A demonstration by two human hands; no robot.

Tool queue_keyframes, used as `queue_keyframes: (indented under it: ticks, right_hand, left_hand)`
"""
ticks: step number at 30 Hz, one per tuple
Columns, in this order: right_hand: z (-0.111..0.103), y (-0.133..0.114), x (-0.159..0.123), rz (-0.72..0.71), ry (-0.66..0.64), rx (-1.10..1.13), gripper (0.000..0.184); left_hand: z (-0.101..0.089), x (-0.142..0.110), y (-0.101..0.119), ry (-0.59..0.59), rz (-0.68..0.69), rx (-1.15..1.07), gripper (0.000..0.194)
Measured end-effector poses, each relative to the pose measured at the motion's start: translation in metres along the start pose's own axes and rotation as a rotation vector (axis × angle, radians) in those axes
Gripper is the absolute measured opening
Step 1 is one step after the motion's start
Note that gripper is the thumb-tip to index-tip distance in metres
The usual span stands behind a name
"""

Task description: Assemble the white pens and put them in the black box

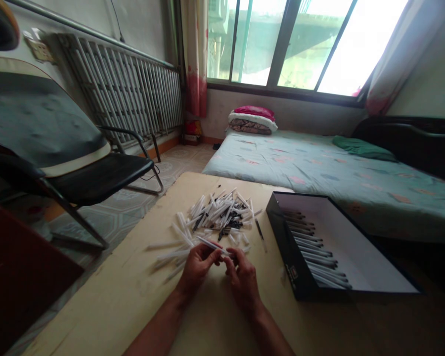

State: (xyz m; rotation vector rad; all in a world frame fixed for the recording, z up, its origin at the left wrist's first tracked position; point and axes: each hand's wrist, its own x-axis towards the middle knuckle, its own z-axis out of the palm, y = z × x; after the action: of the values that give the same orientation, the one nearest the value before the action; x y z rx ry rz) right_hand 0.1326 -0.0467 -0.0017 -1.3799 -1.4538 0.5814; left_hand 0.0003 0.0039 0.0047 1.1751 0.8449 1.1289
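Both my hands meet over a pale wooden table (133,306). My left hand (197,267) is closed on a white pen (212,244) with a red mark, held slanting toward the left. My right hand (243,277) pinches the pen's right end with its fingertips. Just beyond my hands lies a heap of loose white and black pen parts (218,212), with a few white barrels (170,254) scattered to the left. A single dark pen (259,230) lies between the heap and the box.
A shallow black box (294,267) with a white inside stands at the right, holding a row of several finished pens (315,252). A black folding chair (77,173) stands left of the table. A bed (319,173) and a window lie beyond.
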Motion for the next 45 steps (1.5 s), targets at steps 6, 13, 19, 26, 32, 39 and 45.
queue_keyframes:
  ticks: [6, 13, 19, 26, 32, 39, 45]
  right_hand:
    - [-0.001, 0.004, -0.002, 0.060, 0.155, 0.025, 0.029]
    - [-0.001, 0.003, -0.001, 0.153, 0.217, 0.141, 0.024]
    - [-0.001, 0.000, -0.003, 0.129, 0.177, 0.160, 0.017]
    - [-0.001, -0.003, -0.009, -0.054, 0.149, -0.118, 0.019]
    - [0.004, -0.008, -0.019, -0.149, 0.079, -0.202, 0.017]
    - [0.006, -0.009, -0.021, -0.238, 0.003, -0.330, 0.013]
    - [0.007, -0.007, -0.020, -0.207, 0.016, -0.337, 0.015]
  left_hand:
    - [0.001, -0.002, -0.004, 0.098, 0.278, 0.565, 0.021]
    - [0.008, -0.003, -0.012, 0.041, 0.393, 1.096, 0.022]
    - [0.007, -0.001, -0.010, 0.138, 0.329, 0.866, 0.006]
    - [-0.007, 0.007, 0.002, 0.253, 0.118, -0.105, 0.036]
    - [-0.018, 0.011, 0.007, 0.339, -0.042, -0.510, 0.031]
    - [-0.019, 0.012, 0.007, 0.362, -0.034, -0.581, 0.030]
    - [-0.013, 0.008, 0.010, 0.319, -0.033, -0.497, 0.028]
